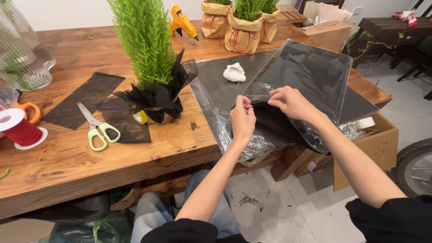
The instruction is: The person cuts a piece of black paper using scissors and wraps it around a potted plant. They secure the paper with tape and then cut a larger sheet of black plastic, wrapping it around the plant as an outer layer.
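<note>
My left hand point(243, 120) and my right hand point(292, 102) both pinch the edge of a black sheet point(270, 121) that sticks out of a clear plastic sleeve point(306, 72). The sleeve lies on a stack of black sheets at the right end of the wooden table point(81, 162); its upper flap is lifted. A small green conifer point(144, 40) with its pot wrapped in black paper point(157, 96) stands to the left of my hands.
Green-handled scissors point(96, 128) lie on black paper pieces point(85, 99). A red ribbon spool point(20, 130) sits at left, a yellow glue gun point(182, 22) and brown-wrapped plants point(243, 29) at the back. A small white ornament point(234, 72) rests on the sheets. A cardboard box point(369, 148) stands at right.
</note>
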